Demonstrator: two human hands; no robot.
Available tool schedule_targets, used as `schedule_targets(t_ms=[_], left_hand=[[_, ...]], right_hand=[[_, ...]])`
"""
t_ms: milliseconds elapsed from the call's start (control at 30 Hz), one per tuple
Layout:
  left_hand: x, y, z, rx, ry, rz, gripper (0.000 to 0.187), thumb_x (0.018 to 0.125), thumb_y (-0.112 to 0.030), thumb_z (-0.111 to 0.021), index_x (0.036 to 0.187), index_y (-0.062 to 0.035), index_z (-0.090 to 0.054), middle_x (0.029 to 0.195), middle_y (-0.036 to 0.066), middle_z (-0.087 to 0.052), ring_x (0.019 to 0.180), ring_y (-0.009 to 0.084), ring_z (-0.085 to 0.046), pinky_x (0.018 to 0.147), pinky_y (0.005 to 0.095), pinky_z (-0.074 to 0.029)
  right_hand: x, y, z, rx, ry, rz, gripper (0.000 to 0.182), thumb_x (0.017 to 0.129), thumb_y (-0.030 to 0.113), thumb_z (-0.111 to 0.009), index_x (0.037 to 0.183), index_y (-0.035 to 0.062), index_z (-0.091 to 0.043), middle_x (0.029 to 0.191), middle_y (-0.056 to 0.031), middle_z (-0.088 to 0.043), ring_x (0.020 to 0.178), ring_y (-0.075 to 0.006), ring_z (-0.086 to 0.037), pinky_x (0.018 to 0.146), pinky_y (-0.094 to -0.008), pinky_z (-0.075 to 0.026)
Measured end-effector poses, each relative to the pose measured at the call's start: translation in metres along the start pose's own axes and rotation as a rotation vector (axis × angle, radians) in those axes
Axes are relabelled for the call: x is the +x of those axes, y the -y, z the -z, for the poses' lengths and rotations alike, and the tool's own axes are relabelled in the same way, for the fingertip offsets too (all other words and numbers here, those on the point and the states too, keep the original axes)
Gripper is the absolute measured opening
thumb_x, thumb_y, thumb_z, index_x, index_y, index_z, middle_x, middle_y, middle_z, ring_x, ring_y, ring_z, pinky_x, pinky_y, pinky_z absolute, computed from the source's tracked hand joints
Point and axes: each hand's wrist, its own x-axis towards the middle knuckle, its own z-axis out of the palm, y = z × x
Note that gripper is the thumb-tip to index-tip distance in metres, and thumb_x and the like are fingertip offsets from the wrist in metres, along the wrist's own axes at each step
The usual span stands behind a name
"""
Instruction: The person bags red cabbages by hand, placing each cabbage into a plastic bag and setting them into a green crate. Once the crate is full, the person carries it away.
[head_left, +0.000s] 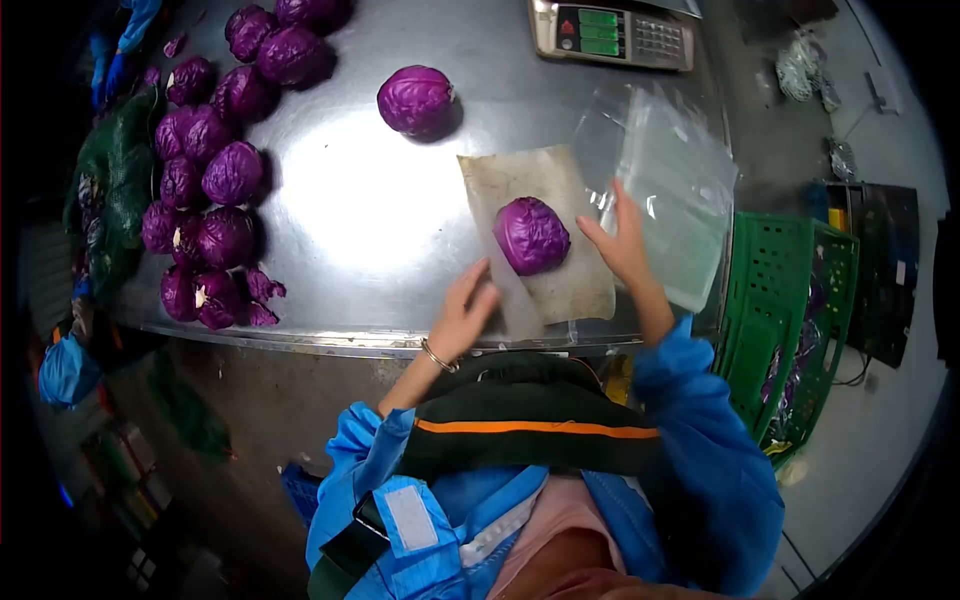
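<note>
A red cabbage [532, 236] sits on a brownish, stained sheet [580, 285] near the front edge of the metal table. Left of the cabbage is my left hand [465, 311], with its fingers apart and holding nothing, beside the sheet's lower left edge. On the other side my right hand [622, 240] is open, its thumb toward the cabbage and its fingertips near the stack of clear plastic bags [680, 200]. Neither hand touches the cabbage. Another cabbage [415, 100] lies farther back.
Several cabbages [232, 173] are grouped at the table's left side. A scale [612, 35] stands at the back right. Right of the table is a green crate [765, 300] with plastic-wrapped items. Another person's blue-gloved hand [117, 76] shows at the upper left, near green netting [118, 180].
</note>
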Motion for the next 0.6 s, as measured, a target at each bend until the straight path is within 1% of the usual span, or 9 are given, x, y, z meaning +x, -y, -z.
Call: schedule_targets(t_ms=[100, 233, 267, 300, 367, 467, 500, 567, 600], left_hand=[[0.004, -0.018, -0.006, -0.489, -0.106, 0.331, 0.071, 0.092, -0.033, -0.051, 0.144, -0.0109, -0.008, 0.126, 0.014, -0.045, 0.106, 0.0260, -0.052, 0.082, 0.0320, -0.047], [0.030, -0.014, -0.053, 0.285, -0.066, -0.243, 0.095, 0.084, -0.040, -0.061, 0.140, 0.0055, 0.001, 0.132, 0.024, -0.031, 0.120, 0.0327, -0.037, 0.099, 0.0381, -0.033], [0.025, -0.022, -0.057, 0.201, 0.013, -0.262, 0.107, 0.076, -0.043, -0.067, 0.138, 0.0093, 0.003, 0.136, 0.030, -0.021, 0.128, 0.0360, -0.025, 0.105, 0.0412, -0.022], [0.019, -0.034, -0.068, 0.284, -0.014, -0.302, 0.110, 0.073, -0.044, -0.070, 0.138, 0.0086, 0.002, 0.138, 0.032, -0.016, 0.127, 0.0426, -0.025, 0.105, 0.0445, -0.022], [-0.011, -0.067, -0.089, 0.618, 0.000, -0.315, 0.110, 0.070, -0.046, -0.071, 0.139, 0.0056, -0.002, 0.139, 0.034, -0.012, 0.124, 0.0490, -0.026, 0.104, 0.0486, -0.023], [-0.032, -0.126, -0.096, 0.640, 0.255, -0.478, 0.096, 0.073, -0.047, -0.069, 0.141, -0.0026, -0.018, 0.139, 0.033, -0.015, 0.123, 0.0489, -0.026, 0.102, 0.0506, -0.026], [-0.027, -0.142, -0.094, 0.541, 0.268, -0.631, 0.078, 0.079, -0.038, -0.066, 0.138, -0.0037, -0.028, 0.135, 0.027, -0.031, 0.120, 0.0410, -0.037, 0.097, 0.0464, -0.034], [0.001, -0.159, -0.089, 0.066, 0.436, -0.305, 0.054, 0.082, -0.022, -0.062, 0.129, -0.0051, -0.042, 0.122, 0.019, -0.049, 0.110, 0.0333, -0.049, 0.091, 0.0409, -0.041], [0.023, -0.153, -0.094, 0.184, 0.378, -0.456, 0.048, 0.082, -0.019, -0.061, 0.126, -0.0052, -0.045, 0.118, 0.018, -0.051, 0.107, 0.0326, -0.051, 0.088, 0.0396, -0.042]], right_hand=[[-0.024, -0.015, -0.016, 0.440, 0.317, -0.432, 0.089, 0.076, 0.046, -0.067, 0.137, -0.0045, -0.027, 0.142, -0.0195, -0.027, 0.129, -0.0324, -0.030, 0.105, -0.0355, -0.027], [-0.041, 0.040, -0.028, 0.346, 0.304, -0.295, 0.097, 0.074, 0.043, -0.071, 0.139, -0.0043, -0.018, 0.137, -0.0201, -0.033, 0.123, -0.0281, -0.038, 0.100, -0.0325, -0.033], [-0.045, 0.042, -0.025, 0.250, 0.252, -0.241, 0.096, 0.074, 0.041, -0.071, 0.140, -0.0033, -0.016, 0.135, -0.0190, -0.036, 0.120, -0.0264, -0.041, 0.098, -0.0314, -0.036], [-0.044, 0.021, -0.027, 0.251, 0.239, -0.180, 0.110, 0.070, 0.045, -0.073, 0.141, -0.0038, -0.006, 0.137, -0.0217, -0.033, 0.123, -0.0267, -0.038, 0.100, -0.0328, -0.033], [-0.051, 0.013, -0.011, 0.303, 0.213, -0.203, 0.097, 0.073, 0.035, -0.072, 0.141, -0.0008, -0.013, 0.135, -0.0185, -0.037, 0.120, -0.0253, -0.042, 0.099, -0.0334, -0.036], [-0.058, -0.013, 0.043, 0.927, 0.320, -0.350, 0.083, 0.072, 0.025, -0.071, 0.139, 0.0033, -0.026, 0.129, -0.0162, -0.044, 0.116, -0.0238, -0.046, 0.095, -0.0339, -0.041], [-0.065, -0.027, 0.064, 1.037, 0.303, -0.397, 0.066, 0.076, 0.015, -0.063, 0.136, 0.0087, -0.035, 0.121, -0.0099, -0.051, 0.107, -0.0196, -0.053, 0.091, -0.0333, -0.045], [-0.094, -0.008, 0.100, 1.235, 0.161, -0.501, 0.055, 0.078, 0.013, -0.058, 0.130, 0.0047, -0.042, 0.120, -0.0111, -0.052, 0.106, -0.0204, -0.054, 0.092, -0.0342, -0.045], [-0.119, 0.031, 0.119, 1.332, 0.001, -0.568, 0.050, 0.079, 0.012, -0.055, 0.128, 0.0018, -0.046, 0.122, -0.0126, -0.053, 0.108, -0.0207, -0.054, 0.093, -0.0335, -0.045]])
